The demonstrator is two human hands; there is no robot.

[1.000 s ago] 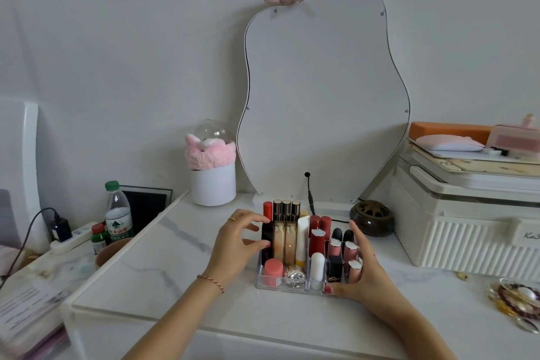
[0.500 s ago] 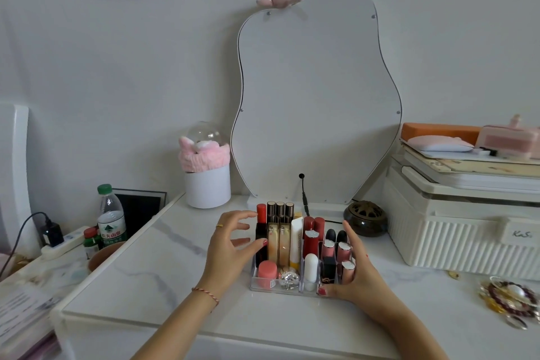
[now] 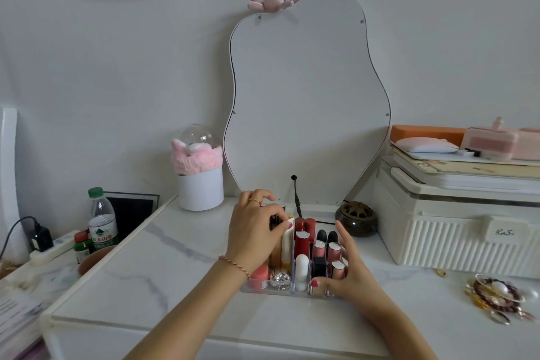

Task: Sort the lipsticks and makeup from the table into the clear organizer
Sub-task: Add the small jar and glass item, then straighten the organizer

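- left hand (image 3: 255, 238) grip curled over the tall tubes (image 3: 279, 215) at the organizer's back-left; i cannot tell if it pinches one.
- right hand (image 3: 346, 273) spread open, thumb pressed to the clear organizer (image 3: 287, 291) front wall, holding nothing.
- organizer sits mid-table (image 3: 163, 278), slots nearly full.
- my judgement: brace with the right, seat tubes straight down so neighbours stay upright.

Left hand (image 3: 253, 238) gripping tall tubes (image 3: 277, 216), right hand (image 3: 349, 275) steadying clear organizer (image 3: 280, 290)
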